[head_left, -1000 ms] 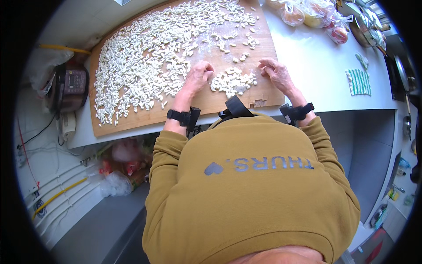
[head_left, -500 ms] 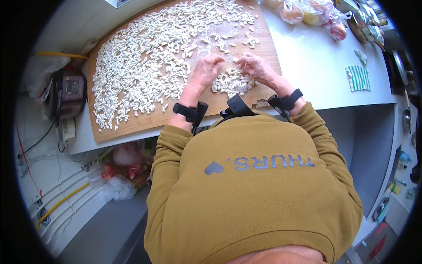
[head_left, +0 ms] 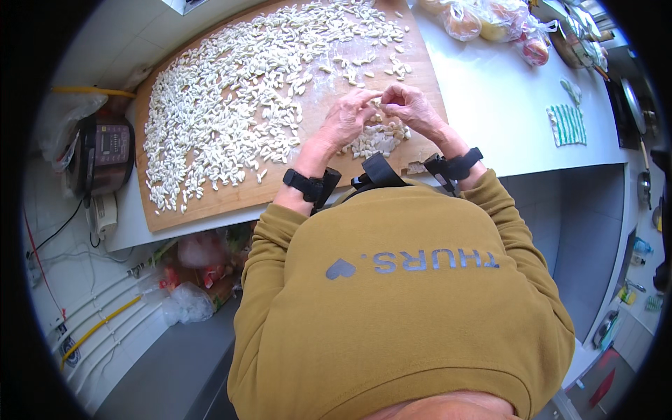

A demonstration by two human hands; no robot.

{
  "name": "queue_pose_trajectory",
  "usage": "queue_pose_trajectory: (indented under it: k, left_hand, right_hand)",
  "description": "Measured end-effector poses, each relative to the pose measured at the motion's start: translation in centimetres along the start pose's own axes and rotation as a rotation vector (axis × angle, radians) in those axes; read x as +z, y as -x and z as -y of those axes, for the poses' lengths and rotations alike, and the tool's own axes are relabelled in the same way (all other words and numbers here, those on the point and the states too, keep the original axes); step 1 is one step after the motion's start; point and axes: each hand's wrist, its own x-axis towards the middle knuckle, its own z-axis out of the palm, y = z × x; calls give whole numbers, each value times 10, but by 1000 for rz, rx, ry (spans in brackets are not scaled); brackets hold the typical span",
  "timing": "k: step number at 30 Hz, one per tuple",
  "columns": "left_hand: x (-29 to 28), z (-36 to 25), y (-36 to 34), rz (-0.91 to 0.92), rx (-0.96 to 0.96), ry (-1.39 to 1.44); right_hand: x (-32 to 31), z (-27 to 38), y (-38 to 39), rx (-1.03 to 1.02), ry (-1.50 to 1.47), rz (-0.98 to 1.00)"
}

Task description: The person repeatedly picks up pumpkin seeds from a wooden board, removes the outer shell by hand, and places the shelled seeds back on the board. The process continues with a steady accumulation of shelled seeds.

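A large wooden board (head_left: 201, 204) carries a wide spread of small white pieces that look like shaped dough (head_left: 224, 112). A small heap of paler dough pieces (head_left: 381, 143) lies near the board's front edge, partly covered by my hands. Over that heap, my left hand (head_left: 348, 117) has its fingers bent inward and pinched together; what they hold is too small to make out. Close beside it, my right hand (head_left: 409, 108) pinches thumb against forefinger, with what looks like a small dough piece at the tips. The two hands' fingertips nearly meet. Both wrists wear black straps.
White countertop (head_left: 490, 119) extends right of the board, with bagged fruit (head_left: 483, 21) at the back and a green-striped cloth (head_left: 567, 124) farther right. A dark rice cooker (head_left: 112, 150) stands at the left. Plastic bags (head_left: 189, 301) lie below the counter.
My left hand has moved right and in toward my right hand, now covering more of the small heap. The right hand has shifted slightly, its fingertips curled toward the left ones.
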Motion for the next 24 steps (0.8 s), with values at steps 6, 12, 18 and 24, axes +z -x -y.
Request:
queue_pose_trajectory:
  k: [6,12,18,24]
  left_hand:
    - [2,-14,-5,-93,-115,209]
    - [-18,6,1,-143,-235,-64]
    - [3,12,-10,-136,-120,-275]
    - [18,7,-29,-107,-208,-565]
  right_hand:
    - [-4,16,4,13,-235,20]
    - [-33,4,12,97,248,-170]
    - [-39,-23,10,9,809,-375]
    - [-47,-39,-13,-22,789,-487]
